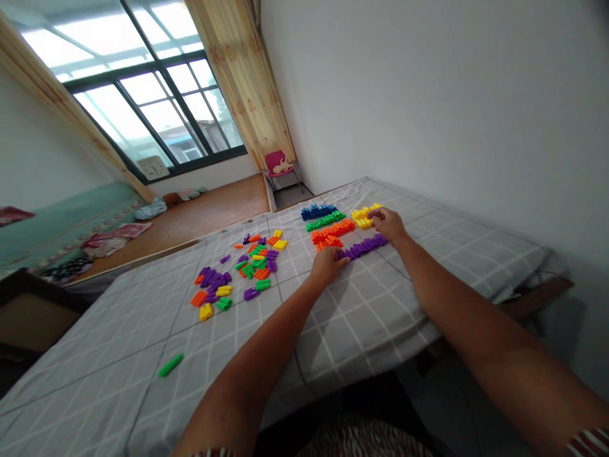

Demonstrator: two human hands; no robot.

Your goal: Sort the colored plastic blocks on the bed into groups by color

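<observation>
My left hand [327,266] is at the left end of a row of purple toy blocks [364,246], its fingers curled on the end block. By the row's right end, my right hand [389,223] has its fingertips bent together beside the yellow toy blocks [362,216]. Whatever those fingertips hold, if anything, is hidden. Beyond my left hand, orange toy blocks [330,233] lie bunched in a row. Farther back are a green row [325,221] and a dark blue row [318,211] of the same kind of plastic blocks.
A grey checked cloth [361,317] covers the table. Mixed loose blocks [259,263] lie scattered left of the rows, and a lone green block [170,365] is near the front left. A white wall [451,114] borders the right; a pink chair [278,164] stands behind.
</observation>
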